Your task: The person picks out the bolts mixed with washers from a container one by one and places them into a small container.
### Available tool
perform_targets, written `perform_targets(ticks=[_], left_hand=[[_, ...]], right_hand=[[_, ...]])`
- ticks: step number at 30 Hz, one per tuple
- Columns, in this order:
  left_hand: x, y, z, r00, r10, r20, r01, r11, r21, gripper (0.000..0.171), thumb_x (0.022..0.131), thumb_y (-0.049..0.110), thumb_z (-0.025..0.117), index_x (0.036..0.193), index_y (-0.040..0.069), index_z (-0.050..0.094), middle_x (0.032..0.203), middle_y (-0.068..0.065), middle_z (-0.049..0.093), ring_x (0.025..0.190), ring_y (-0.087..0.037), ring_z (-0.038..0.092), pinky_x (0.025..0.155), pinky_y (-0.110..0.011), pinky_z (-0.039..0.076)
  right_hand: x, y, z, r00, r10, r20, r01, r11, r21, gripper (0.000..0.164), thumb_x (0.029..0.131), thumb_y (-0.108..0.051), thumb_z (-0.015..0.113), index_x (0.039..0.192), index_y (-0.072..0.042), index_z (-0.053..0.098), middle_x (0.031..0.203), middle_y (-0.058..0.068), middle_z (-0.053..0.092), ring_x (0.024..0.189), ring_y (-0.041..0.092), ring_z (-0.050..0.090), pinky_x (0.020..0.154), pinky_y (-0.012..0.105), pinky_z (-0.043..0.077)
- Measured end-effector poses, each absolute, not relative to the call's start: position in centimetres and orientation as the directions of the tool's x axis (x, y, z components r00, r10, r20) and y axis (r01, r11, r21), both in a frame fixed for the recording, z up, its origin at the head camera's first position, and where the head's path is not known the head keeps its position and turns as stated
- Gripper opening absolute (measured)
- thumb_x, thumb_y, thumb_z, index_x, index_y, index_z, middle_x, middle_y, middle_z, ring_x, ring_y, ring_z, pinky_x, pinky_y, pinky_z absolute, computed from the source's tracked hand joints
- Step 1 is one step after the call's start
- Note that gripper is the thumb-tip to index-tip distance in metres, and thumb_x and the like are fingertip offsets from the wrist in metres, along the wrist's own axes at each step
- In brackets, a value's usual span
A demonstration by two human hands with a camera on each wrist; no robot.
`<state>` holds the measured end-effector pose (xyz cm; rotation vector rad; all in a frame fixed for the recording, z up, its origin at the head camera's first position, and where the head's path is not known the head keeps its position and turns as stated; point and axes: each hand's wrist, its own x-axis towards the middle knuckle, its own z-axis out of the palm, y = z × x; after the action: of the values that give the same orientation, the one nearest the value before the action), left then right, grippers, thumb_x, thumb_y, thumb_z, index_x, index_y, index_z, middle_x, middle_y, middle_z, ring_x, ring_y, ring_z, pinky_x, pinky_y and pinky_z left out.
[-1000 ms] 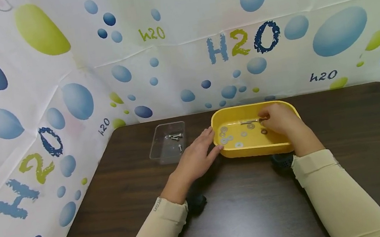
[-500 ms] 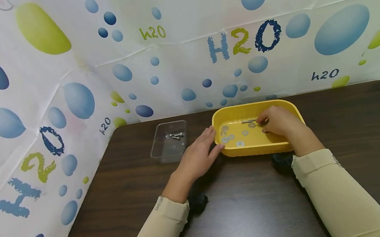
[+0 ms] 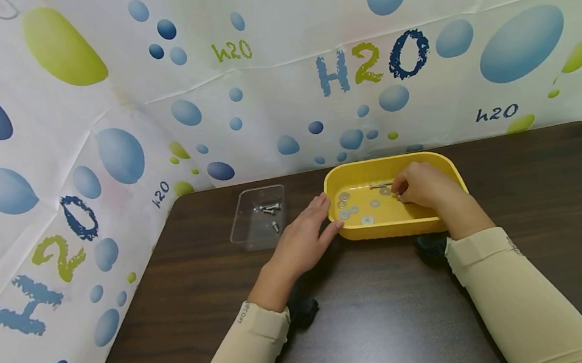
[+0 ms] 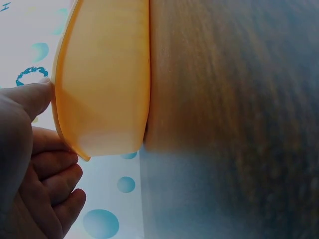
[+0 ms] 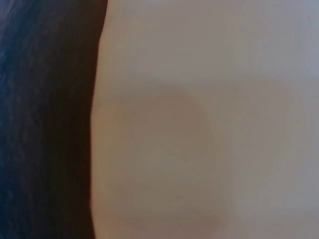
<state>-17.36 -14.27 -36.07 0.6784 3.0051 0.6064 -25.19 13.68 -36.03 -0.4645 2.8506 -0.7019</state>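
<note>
In the head view my right hand [image 3: 424, 187] reaches down into a yellow tray [image 3: 386, 231]. Thumb and fingers pinch a small metal piece [image 3: 398, 197], too small to tell its kind. Several flat washers [image 3: 366, 220] lie on the tray floor, mostly to the left, and a thin screw [image 3: 380, 186] lies by the far wall. My left hand [image 3: 301, 238] rests against the tray's left end, fingers straight, thumb at the near corner. In the left wrist view, its fingers touch the tray's rim [image 4: 61, 117]. The right wrist view holds mostly the blurred pale sleeve [image 5: 199, 124].
A clear plastic box [image 3: 247, 224] with several screws [image 3: 270, 208] stands left of the tray. All of it sits on a dark wooden table [image 3: 375, 317], with a printed curtain [image 3: 286, 102] behind. Black wrist devices [image 3: 303, 313] hang under both wrists.
My right fingers have shifted from the screws at the far wall toward the tray's middle. A dark ring seen there a second ago no longer shows. The left hand stays on the tray.
</note>
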Motion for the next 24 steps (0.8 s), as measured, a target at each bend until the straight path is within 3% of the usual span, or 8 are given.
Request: perform_targets(ticks=[5,13,24], left_hand=[[-17.36,-14.29,-36.09,-0.905,0.416,0.085,0.416,0.831,0.368,0.066,0.102,0.048,0.047,0.155,0.012,0.032,0.163,-0.001,0.026,0.15,-0.016,0.023,0.119,-0.041,0.028],[-17.32,-14.26,-36.05,-0.908,0.412,0.077,0.41,0.834,0.37,0.066,0.102,0.047,0.048,0.155,0.012,0.032,0.163,0.0,0.026,0.15,-0.015,0.023,0.12,-0.041,0.027],[-17.38,-14.32,-36.23,-0.907,0.413,0.078,0.411,0.832,0.373,0.066,0.102,0.048,0.047,0.155,0.012,0.033,0.163,0.0,0.025,0.15,-0.014,0.023,0.12,-0.041,0.027]], right_hand=[[-25.24,13.68,-35.99,-0.928,-0.354,-0.117,-0.262,0.844,-0.468,0.023,0.087,-0.004,0.068,0.109,-0.003,0.074,0.099,0.015,0.071,0.089,0.029,0.06,0.087,0.048,0.051],[-25.29,13.7,-36.07,-0.926,-0.355,-0.127,-0.263,0.849,-0.459,0.027,0.088,-0.009,0.064,0.112,-0.001,0.073,0.116,0.02,0.069,0.093,0.03,0.057,0.087,0.046,0.049],[-25.29,13.61,-36.13,-0.908,-0.386,-0.163,-0.279,0.847,-0.452,0.024,0.085,-0.008,0.065,0.107,-0.006,0.076,0.104,0.016,0.071,0.09,0.028,0.062,0.084,0.045,0.052]])
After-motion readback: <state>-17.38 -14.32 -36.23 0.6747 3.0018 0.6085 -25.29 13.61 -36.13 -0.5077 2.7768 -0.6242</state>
